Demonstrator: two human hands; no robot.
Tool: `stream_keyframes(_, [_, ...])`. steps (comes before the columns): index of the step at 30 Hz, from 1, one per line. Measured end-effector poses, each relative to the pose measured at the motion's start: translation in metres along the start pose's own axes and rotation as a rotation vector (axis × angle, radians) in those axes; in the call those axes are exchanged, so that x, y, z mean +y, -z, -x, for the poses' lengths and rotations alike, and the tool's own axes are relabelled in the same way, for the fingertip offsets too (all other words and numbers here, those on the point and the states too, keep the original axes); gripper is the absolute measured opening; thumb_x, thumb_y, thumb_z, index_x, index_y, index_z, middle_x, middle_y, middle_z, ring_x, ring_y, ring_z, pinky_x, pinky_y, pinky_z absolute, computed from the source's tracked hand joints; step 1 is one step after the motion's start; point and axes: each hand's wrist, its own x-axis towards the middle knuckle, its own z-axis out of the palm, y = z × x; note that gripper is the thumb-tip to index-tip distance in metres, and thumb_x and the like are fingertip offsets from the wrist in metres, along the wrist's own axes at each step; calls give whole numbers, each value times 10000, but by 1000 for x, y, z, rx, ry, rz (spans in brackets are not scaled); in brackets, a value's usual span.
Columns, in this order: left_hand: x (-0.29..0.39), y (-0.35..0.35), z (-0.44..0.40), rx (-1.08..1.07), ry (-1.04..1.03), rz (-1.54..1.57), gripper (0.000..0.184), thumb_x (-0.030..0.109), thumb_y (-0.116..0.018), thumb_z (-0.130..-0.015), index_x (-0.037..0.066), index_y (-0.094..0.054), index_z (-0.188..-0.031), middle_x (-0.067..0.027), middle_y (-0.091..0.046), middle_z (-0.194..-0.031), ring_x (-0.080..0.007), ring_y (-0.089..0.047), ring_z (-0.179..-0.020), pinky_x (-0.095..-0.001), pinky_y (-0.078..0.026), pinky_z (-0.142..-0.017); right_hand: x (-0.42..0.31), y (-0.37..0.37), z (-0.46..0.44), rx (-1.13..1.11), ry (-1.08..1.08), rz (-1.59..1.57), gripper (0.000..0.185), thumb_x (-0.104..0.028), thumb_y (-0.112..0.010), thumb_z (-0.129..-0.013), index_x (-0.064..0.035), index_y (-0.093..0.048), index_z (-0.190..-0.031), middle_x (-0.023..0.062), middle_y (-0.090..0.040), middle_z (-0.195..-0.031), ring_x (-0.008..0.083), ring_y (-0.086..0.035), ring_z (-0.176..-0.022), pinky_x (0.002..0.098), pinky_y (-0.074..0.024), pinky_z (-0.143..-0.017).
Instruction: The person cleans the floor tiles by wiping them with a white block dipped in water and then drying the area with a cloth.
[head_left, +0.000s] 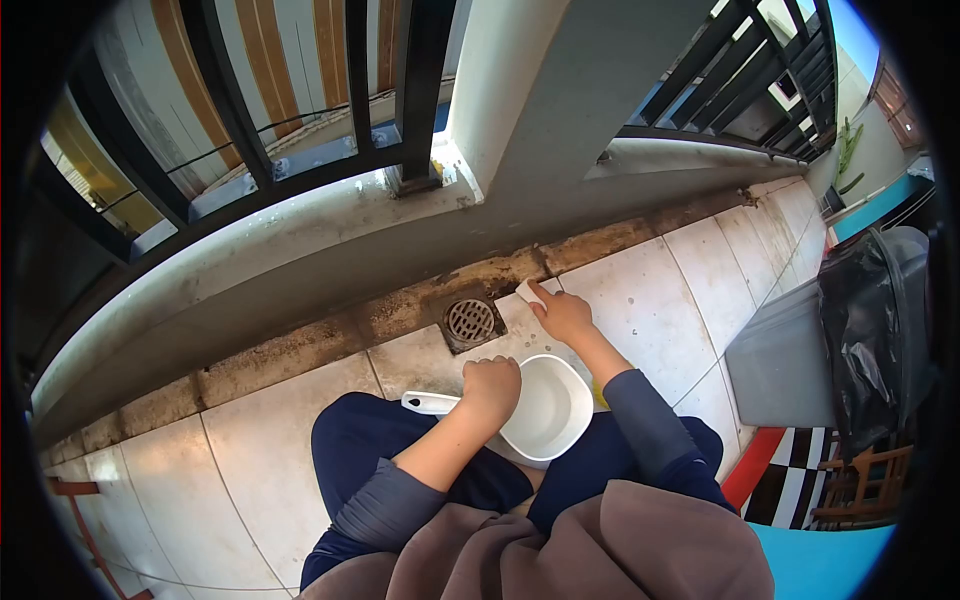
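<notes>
A white water dipper [546, 408] is held in front of my knees, its bowl facing up. My left hand [490, 388] is closed around the handle near the bowl, and the handle's end sticks out to the left. My right hand [563, 313] reaches forward and pinches a small white block [528, 292], perhaps a sponge, against the floor tile's edge. Left of that block sits a round metal floor drain [470, 320] in a dark square recess. Something yellow [599, 392], partly hidden, shows beside the dipper under my right forearm.
A stained brown strip [400, 312] runs along the base of the low wall [300, 290], which carries black railings [255, 120]. White tiles [270, 430] cover the floor. To the right stands a grey bin [785, 350] with a black plastic bag [872, 330].
</notes>
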Motion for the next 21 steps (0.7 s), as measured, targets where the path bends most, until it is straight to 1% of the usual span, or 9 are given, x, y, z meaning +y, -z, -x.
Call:
stream_keyframes(3, [-2,4,8,25,-6,20,410,101,-485,-811,46,-499,-1218,-115,-619,-945,-259,-632,-810,-380,-495,-670,12,9,-1,-48,-48,-35,454,-418,-370,-912,-307,-355,-1353,160,-639,-890,325,-628,-826,429,-503,-709])
stream_keyframes(6, [-3,2,12,45,2,19,401,102,-487,-810,44,-505,-1207,-113,-619,-942,-256,-632,-806,-376,-495,-667,39,8,-11,-31,-189,-61,464,-412,-369,-915,-300,-334,-1364,168,-628,-892,339,-620,-822,443,-496,-718])
stream_keyframes(9, [-1,0,6,42,3,13,387,100,-489,-807,51,-516,-1191,-112,-619,-932,-258,-633,-803,-376,-496,-665,32,2,-4,4,-124,-39,456,-405,-377,-914,-288,-356,-1354,157,-626,-911,324,-627,-812,433,-501,-699])
stream_keyframes(13, [-2,4,1,3,-20,-4,338,94,-493,-800,51,-541,-1133,-116,-619,-913,-265,-638,-800,-381,-501,-664,-6,4,30,-60,166,-11,463,-408,-387,-911,-298,-347,-1359,154,-624,-888,317,-629,-799,429,-503,-682])
stream_keyframes(14, [-2,4,4,13,-22,13,315,93,-496,-798,48,-546,-1106,-118,-619,-910,-267,-639,-800,-382,-503,-663,-3,6,32,-59,150,-38,468,-411,-388,-910,-306,-339,-1363,154,-624,-890,312,-630,-794,430,-503,-675])
stream_keyframes(17, [-3,4,8,53,-21,50,257,88,-501,-793,40,-558,-1039,-122,-619,-901,-272,-641,-798,-385,-508,-660,27,-1,15,20,-46,-54,466,-409,-384,-913,-308,-336,-1366,150,-626,-878,309,-630,-793,431,-505,-673])
stream_keyframes(18, [-3,2,8,68,-19,50,244,86,-503,-791,40,-560,-1024,-124,-619,-900,-273,-642,-796,-386,-510,-659,32,2,9,-10,-124,-65,461,-405,-379,-916,-305,-339,-1364,149,-628,-863,312,-629,-782,430,-506,-672])
stream_keyframes(21, [-2,3,6,58,-26,43,224,80,-504,-787,42,-558,-1001,-127,-619,-897,-277,-643,-792,-386,-512,-653,26,-5,11,23,-50,-40,464,-405,-378,-916,-302,-335,-1367,146,-630,-861,316,-628,-778,429,-507,-672])
